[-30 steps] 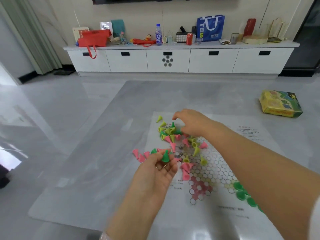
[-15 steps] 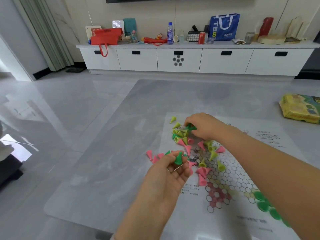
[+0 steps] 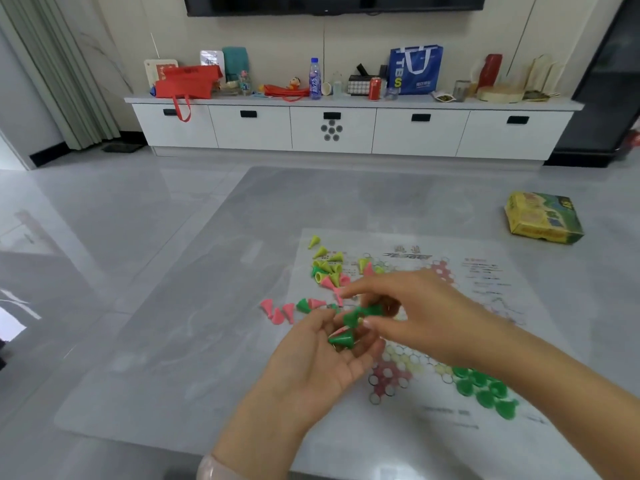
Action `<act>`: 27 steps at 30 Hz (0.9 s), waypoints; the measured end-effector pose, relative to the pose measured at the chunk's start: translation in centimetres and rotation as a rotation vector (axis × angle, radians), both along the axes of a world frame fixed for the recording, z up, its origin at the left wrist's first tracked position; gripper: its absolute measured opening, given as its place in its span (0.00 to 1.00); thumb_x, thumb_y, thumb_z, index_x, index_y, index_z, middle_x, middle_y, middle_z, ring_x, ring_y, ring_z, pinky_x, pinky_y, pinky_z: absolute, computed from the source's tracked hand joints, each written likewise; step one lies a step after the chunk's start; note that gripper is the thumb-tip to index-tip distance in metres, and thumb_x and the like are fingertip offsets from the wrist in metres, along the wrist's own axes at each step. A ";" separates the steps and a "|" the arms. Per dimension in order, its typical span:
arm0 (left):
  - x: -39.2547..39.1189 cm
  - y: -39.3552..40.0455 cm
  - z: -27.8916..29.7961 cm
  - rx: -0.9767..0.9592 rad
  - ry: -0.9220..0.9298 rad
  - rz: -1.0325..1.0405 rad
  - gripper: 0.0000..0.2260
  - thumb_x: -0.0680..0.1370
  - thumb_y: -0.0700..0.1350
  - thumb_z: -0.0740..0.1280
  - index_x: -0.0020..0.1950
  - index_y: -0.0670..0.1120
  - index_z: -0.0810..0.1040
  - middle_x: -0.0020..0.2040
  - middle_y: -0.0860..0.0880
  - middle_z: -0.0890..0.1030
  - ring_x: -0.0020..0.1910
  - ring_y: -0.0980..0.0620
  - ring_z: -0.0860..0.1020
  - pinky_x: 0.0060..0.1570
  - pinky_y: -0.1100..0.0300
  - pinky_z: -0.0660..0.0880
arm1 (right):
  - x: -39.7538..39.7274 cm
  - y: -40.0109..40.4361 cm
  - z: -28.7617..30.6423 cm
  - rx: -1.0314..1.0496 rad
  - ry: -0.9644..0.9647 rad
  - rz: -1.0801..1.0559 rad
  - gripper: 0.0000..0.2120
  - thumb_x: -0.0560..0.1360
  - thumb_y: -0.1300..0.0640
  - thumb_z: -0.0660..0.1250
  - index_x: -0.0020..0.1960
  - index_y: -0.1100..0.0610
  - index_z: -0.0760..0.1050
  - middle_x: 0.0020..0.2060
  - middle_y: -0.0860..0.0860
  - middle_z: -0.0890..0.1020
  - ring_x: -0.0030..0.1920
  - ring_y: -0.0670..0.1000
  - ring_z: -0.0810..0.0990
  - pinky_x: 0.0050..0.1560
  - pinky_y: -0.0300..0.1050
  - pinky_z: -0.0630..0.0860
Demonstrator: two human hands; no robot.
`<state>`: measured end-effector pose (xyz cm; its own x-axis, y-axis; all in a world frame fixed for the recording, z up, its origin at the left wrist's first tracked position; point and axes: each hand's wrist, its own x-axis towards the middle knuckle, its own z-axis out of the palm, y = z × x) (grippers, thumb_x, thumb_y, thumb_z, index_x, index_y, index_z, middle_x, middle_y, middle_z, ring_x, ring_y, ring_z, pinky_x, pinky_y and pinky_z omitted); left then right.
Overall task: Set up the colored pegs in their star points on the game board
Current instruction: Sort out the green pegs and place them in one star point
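Note:
A white paper game board (image 3: 485,306) with a hexagon star pattern lies on the grey table. Loose cone pegs lie on and beside it: yellow ones (image 3: 325,263) at the far left corner, pink ones (image 3: 278,311) off the board's left edge. Several green pegs (image 3: 485,391) stand in the near right star point. My left hand (image 3: 322,362) is palm up over the board's left side and cups a green peg (image 3: 343,339). My right hand (image 3: 415,313) is just above it, pinching green pegs (image 3: 363,313) at the fingertips over the left palm.
A yellow and green game box (image 3: 542,218) lies on the table at the far right. Beyond the table stands a long white cabinet (image 3: 332,129) with bags, bottles and cans on top. The table's near edge runs below my forearms.
My right hand has drawn back from the peg pile at the far left of the board to my left palm, bringing green pegs. The camera has tilted and moved closer.

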<state>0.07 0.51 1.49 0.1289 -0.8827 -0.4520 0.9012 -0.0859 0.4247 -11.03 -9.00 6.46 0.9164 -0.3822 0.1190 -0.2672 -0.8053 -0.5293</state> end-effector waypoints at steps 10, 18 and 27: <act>-2.8 -1.2 -0.4 0.052 -0.212 -0.015 0.07 0.77 0.36 0.60 0.45 0.37 0.77 0.30 0.44 0.80 0.24 0.53 0.76 0.23 0.66 0.74 | -7.9 -0.1 -1.3 0.427 -0.348 -0.412 0.07 0.72 0.61 0.67 0.43 0.49 0.76 0.43 0.40 0.83 0.44 0.38 0.81 0.47 0.31 0.77; -4.3 -1.9 -0.7 0.097 -0.305 -0.106 0.07 0.76 0.38 0.62 0.43 0.39 0.78 0.30 0.46 0.80 0.23 0.55 0.73 0.19 0.67 0.70 | -10.9 -0.8 -2.9 0.408 -0.510 -0.646 0.07 0.70 0.59 0.70 0.38 0.47 0.80 0.27 0.42 0.77 0.28 0.39 0.73 0.30 0.26 0.68; -4.2 -2.5 -1.0 0.112 -0.333 -0.085 0.06 0.76 0.38 0.61 0.43 0.40 0.78 0.29 0.47 0.79 0.23 0.56 0.72 0.19 0.67 0.69 | -9.3 -0.7 -4.2 0.730 -0.414 -0.526 0.05 0.73 0.63 0.67 0.46 0.56 0.80 0.35 0.51 0.85 0.36 0.48 0.84 0.36 0.33 0.77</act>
<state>-4.17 -1.97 0.53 0.2135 -0.8439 -0.4922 0.7030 -0.2171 0.6773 -20.30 -9.67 2.26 0.5481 -0.8357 -0.0348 -0.1790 -0.0765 -0.9809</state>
